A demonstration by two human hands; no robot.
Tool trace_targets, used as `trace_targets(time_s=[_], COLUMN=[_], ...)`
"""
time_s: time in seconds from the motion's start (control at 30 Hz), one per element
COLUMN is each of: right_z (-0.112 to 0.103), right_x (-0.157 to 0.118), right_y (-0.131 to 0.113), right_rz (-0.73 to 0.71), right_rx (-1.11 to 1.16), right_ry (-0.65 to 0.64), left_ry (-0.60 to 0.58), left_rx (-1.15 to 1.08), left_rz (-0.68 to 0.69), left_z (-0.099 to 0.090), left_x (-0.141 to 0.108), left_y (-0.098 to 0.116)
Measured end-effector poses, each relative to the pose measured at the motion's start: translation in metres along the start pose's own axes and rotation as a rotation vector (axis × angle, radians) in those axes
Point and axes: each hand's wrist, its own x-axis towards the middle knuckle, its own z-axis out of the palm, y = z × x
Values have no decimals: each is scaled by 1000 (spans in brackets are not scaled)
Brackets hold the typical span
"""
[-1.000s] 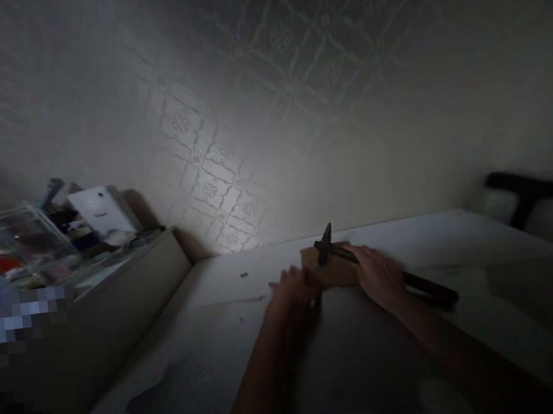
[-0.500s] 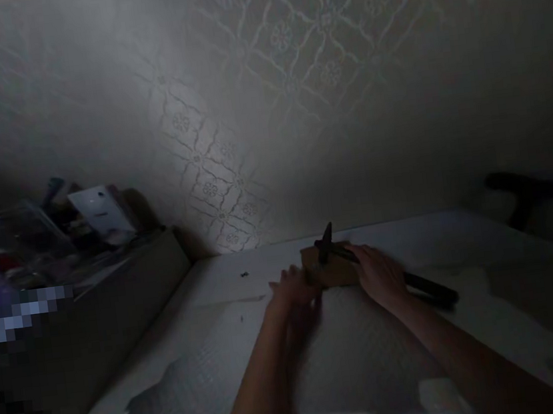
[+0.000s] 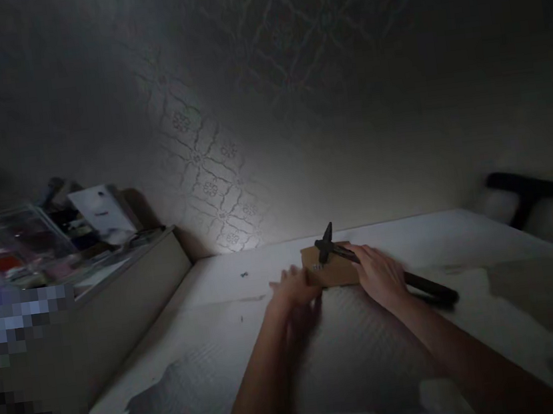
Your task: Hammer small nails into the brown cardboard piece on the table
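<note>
White table, one wooden block, one hammer, two hands

Dim room. White table against patterned wall. Right hand wrapped around hammer, head resting on brown wooden block. Left hand touches block's left edge. Cluttered shelf at left.

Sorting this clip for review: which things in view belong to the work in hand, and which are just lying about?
In use:
- hammer, gripped by the right hand
- wooden block, under the hammer head
- left hand, at the block's left edge
- white table

Lying about:
- clear box and white card on the side shelf
- dark object at far right
</note>
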Motion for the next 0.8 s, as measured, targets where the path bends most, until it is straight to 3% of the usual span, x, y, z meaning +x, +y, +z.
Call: trace_targets(time_s=[0.8], right_z=[-1], right_x=[0], right_y=[-1], right_rz=[-1], right_rx=[-5], right_ry=[7], left_ry=[-6], left_rx=[14], left_rz=[-12], left_z=[1], left_x=[1], left_y=[-1])
